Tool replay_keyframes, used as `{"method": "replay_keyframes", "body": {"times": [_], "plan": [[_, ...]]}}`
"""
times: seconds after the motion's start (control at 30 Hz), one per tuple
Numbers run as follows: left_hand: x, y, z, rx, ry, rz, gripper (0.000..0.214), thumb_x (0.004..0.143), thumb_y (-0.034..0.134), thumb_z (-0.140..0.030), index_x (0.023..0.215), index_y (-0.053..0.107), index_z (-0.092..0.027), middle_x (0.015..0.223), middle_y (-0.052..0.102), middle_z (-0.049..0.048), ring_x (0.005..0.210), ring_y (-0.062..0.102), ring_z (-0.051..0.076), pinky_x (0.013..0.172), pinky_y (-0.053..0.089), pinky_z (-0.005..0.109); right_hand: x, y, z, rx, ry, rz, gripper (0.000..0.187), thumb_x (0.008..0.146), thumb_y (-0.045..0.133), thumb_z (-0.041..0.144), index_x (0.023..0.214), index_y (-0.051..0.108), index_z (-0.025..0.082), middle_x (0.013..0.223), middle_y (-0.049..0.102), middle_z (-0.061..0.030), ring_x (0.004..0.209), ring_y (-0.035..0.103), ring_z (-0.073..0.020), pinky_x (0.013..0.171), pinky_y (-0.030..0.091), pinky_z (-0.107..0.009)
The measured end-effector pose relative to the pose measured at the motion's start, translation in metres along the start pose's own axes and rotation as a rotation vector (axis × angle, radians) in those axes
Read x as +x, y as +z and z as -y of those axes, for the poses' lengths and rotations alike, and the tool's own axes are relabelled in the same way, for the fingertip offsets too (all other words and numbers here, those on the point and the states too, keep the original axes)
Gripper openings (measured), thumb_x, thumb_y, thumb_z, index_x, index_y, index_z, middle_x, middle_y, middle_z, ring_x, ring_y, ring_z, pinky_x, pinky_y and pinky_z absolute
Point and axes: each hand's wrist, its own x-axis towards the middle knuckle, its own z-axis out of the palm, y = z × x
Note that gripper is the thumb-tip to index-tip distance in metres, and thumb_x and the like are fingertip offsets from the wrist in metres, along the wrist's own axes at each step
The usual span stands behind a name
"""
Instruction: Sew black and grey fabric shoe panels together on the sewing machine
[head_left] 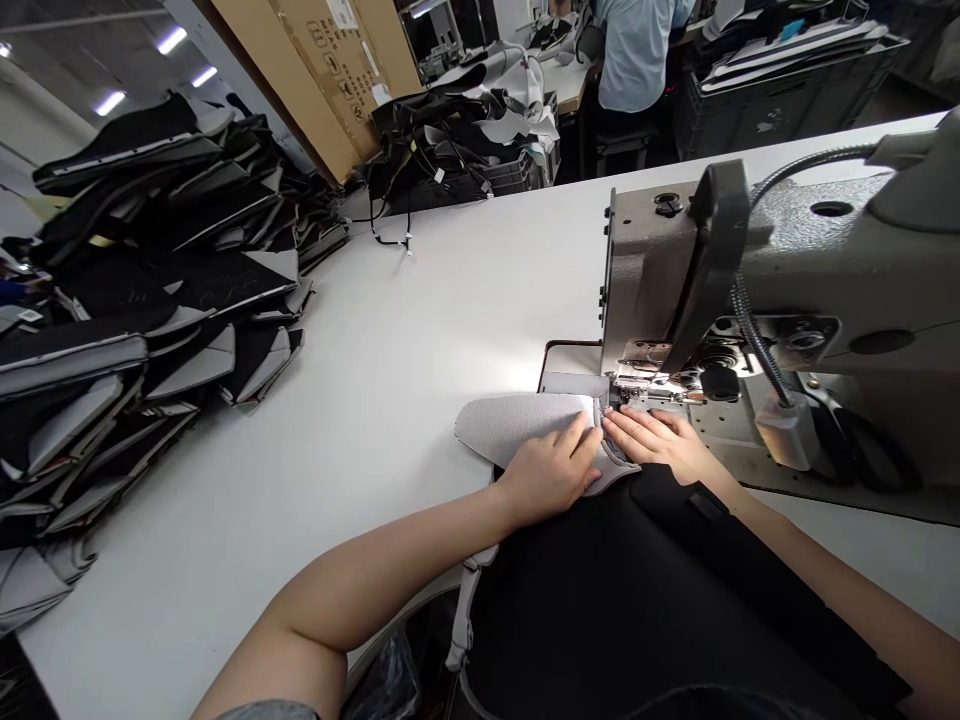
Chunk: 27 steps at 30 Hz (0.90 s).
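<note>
A light grey mesh fabric piece (517,420), joined to a large black panel (570,610), lies at the sewing machine (660,270). My left hand (551,470) rests on the grey fabric, its fingers lying along the seam with the thumb toward me. Just right of the seam, my right hand (667,445) is flat with fingers stretched out, their tips close to the presser foot (619,390). The fabric edge under the fingertips is partly hidden. The black panel hangs down over the table's front edge toward my lap.
Stacked black and grey sewn pieces (165,260) fill the table's left side. Behind the table stand a crate (517,175) heaped with fabric and wires, a cardboard box (330,70), and a seated person in a light blue shirt (634,55). Black scissors (874,445) lie beside the machine.
</note>
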Motion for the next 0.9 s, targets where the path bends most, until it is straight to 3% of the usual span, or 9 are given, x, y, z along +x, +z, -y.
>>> {"method": "replay_keyframes", "body": {"times": [0.1, 0.2, 0.4, 0.47, 0.67, 0.77, 0.9], "plan": [[-0.001, 0.001, -0.001, 0.050, 0.000, -0.036, 0.049, 0.097, 0.033, -0.040, 0.136, 0.042, -0.010, 0.145, 0.037, 0.0203, 0.089, 0.066, 0.023, 0.061, 0.055, 0.029, 0.002, 0.001, 0.000, 0.005, -0.009, -0.013, 0.051, 0.092, 0.032, 0.020, 0.143, 0.036, 0.020, 0.136, 0.052, -0.0060, 0.125, 0.044, -0.0233, 0.096, 0.032, -0.042], [0.001, -0.001, 0.000, 0.057, -0.010, 0.010, 0.052, 0.097, 0.035, -0.042, 0.136, 0.041, -0.009, 0.147, 0.033, 0.0206, 0.090, 0.065, 0.024, 0.061, 0.055, 0.030, 0.006, -0.010, -0.002, 0.018, -0.039, -0.051, 0.046, 0.093, 0.028, 0.018, 0.137, 0.043, 0.017, 0.133, 0.054, -0.0064, 0.122, 0.046, -0.0229, 0.096, 0.032, -0.043], [0.006, -0.011, 0.004, -0.015, -0.010, 0.073, 0.049, 0.095, 0.041, -0.044, 0.134, 0.042, -0.014, 0.147, 0.033, 0.0166, 0.098, 0.062, 0.025, 0.067, 0.056, 0.032, 0.006, -0.040, -0.014, -0.032, 0.016, 0.096, 0.041, 0.084, 0.039, 0.010, 0.116, 0.062, 0.022, 0.102, 0.066, -0.0061, 0.086, 0.054, -0.0216, 0.071, 0.037, -0.035], [0.006, -0.010, 0.005, -0.013, -0.005, 0.067, 0.049, 0.095, 0.041, -0.045, 0.134, 0.043, -0.015, 0.147, 0.034, 0.0168, 0.096, 0.063, 0.025, 0.069, 0.056, 0.033, 0.005, -0.035, -0.011, -0.004, 0.033, 0.066, 0.038, 0.084, 0.042, 0.015, 0.114, 0.064, 0.022, 0.096, 0.065, -0.0061, 0.079, 0.052, -0.0210, 0.067, 0.036, -0.034], [0.006, -0.001, 0.005, -0.011, 0.013, 0.022, 0.053, 0.095, 0.039, -0.049, 0.132, 0.044, -0.012, 0.145, 0.036, 0.0186, 0.096, 0.063, 0.026, 0.069, 0.055, 0.033, 0.006, -0.011, 0.005, 0.070, 0.030, 0.008, 0.040, 0.086, 0.044, 0.024, 0.123, 0.059, 0.024, 0.112, 0.062, -0.0051, 0.089, 0.050, -0.0214, 0.072, 0.035, -0.034], [0.006, 0.004, 0.005, -0.002, 0.012, -0.043, 0.059, 0.095, 0.037, -0.050, 0.137, 0.039, -0.008, 0.144, 0.039, 0.0188, 0.095, 0.063, 0.025, 0.068, 0.054, 0.031, 0.007, -0.013, 0.007, 0.022, 0.033, 0.031, 0.041, 0.085, 0.047, 0.023, 0.124, 0.059, 0.025, 0.114, 0.062, -0.0053, 0.088, 0.049, -0.0214, 0.071, 0.034, -0.035], [0.012, 0.008, 0.009, 0.034, 0.065, -0.120, 0.054, 0.096, 0.033, -0.045, 0.132, 0.046, -0.007, 0.141, 0.043, 0.0173, 0.088, 0.064, 0.023, 0.066, 0.053, 0.029, 0.004, -0.021, 0.004, -0.014, -0.029, -0.024, 0.042, 0.086, 0.046, 0.021, 0.126, 0.057, 0.021, 0.107, 0.063, -0.0065, 0.084, 0.048, -0.0204, 0.068, 0.033, -0.034]]}}
